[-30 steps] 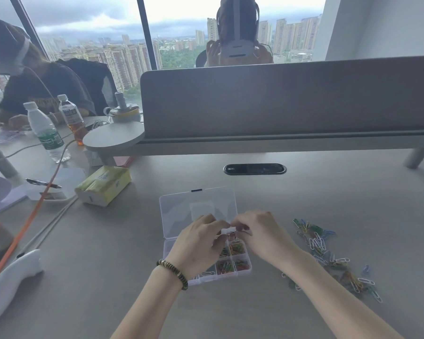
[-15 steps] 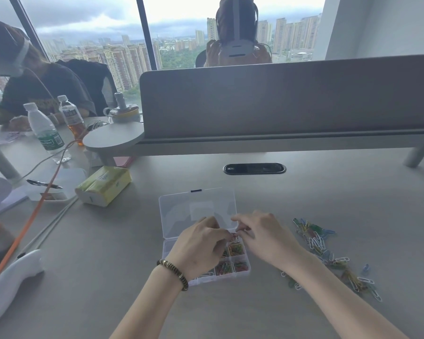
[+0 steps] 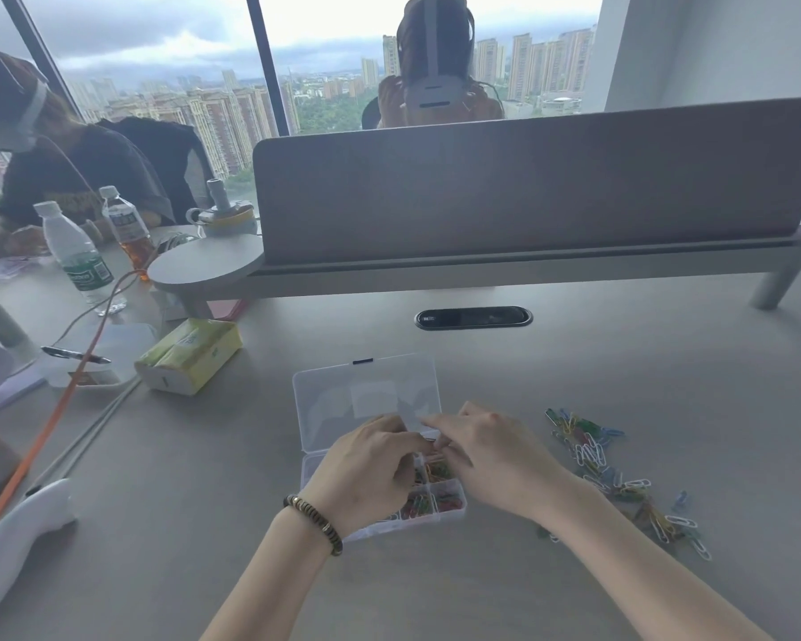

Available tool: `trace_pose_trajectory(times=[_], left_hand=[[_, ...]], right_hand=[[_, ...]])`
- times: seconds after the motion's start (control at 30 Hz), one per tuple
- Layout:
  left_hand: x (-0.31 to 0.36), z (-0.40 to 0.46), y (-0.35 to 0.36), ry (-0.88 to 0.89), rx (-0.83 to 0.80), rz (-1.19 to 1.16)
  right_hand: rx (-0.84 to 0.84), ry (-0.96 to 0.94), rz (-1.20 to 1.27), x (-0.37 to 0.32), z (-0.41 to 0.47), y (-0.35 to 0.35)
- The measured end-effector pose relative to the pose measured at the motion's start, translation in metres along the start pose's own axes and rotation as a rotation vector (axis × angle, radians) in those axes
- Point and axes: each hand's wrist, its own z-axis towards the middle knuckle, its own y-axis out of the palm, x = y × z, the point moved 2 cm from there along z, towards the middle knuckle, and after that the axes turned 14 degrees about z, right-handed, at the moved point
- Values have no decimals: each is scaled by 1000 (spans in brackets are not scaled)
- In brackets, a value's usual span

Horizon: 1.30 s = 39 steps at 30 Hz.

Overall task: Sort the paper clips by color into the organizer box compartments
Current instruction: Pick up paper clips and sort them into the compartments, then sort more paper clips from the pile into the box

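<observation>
Both hands met over the clear plastic organizer box (image 3: 449,511) with its lid (image 3: 366,400) folded back flat beyond the fingers. The left hand (image 3: 366,474), beaded bracelet at the wrist, had its fingers curled inward; the right hand (image 3: 491,460) had its fingertips drawn together against those of the left. They appeared to pinch something small between them — most likely linked clips being pulled apart — but the item itself was hidden, so what was held could not be confirmed.

The loose heap of coloured wire paper clips (image 3: 593,455) lay on the grey desk (image 3: 620,363) to the outer side of the right hand, well apart from the box. Sorted clips showed in the compartments under the right palm.

Risks noted:
- A clip released from the pinch might drop into the wrong compartment, as both hands screened the dividers from view.
- Tangled clips might spring free and scatter across the desk.
- The left hand covered the box — a downward press or nudge could shift the light box and mix its contents.
</observation>
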Motion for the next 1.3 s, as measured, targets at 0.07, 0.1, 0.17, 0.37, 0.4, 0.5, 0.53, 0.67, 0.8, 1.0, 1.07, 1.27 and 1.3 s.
trace_pose_trajectory(times=[0.07, 0.1, 0.17, 0.37, 0.4, 0.5, 0.53, 0.67, 0.8, 1.0, 1.07, 1.27, 1.3], left_hand=[[0, -6, 0, 34, 10, 25], [1, -9, 1, 47, 0, 24], [3, -12, 4, 52, -22, 3], [4, -8, 1, 65, 33, 44], [6, -7, 0, 63, 46, 52], [18, -3, -4, 68, 71, 31], [24, 0, -6, 74, 64, 12], [57, 14, -6, 147, -53, -19], [86, 32, 4, 216, -181, 79], [98, 50, 27, 119, -396, 187], [100, 55, 29, 121, -388, 155], [122, 68, 34, 185, -337, 60], [124, 70, 34, 178, -320, 64]], right_hand=[[-24, 2, -3, 2, 0, 1], [-21, 5, 5, 2, -1, 1], [13, 20, 35, 2, -3, -1], [111, 28, 153, 6, -16, -21], [126, 43, 148, 8, -21, -26], [142, 130, 152, 22, -38, -43], [136, 158, 140, 29, -45, -48], [116, 271, -60, 62, -63, -70], [-106, 414, -146, 79, -66, -84], [-290, 385, -51, 82, -76, -84], [-265, 344, -2, 79, -85, -87], [-133, 309, 60, 73, -112, -103], [-82, 321, 48, 73, -116, -109]])
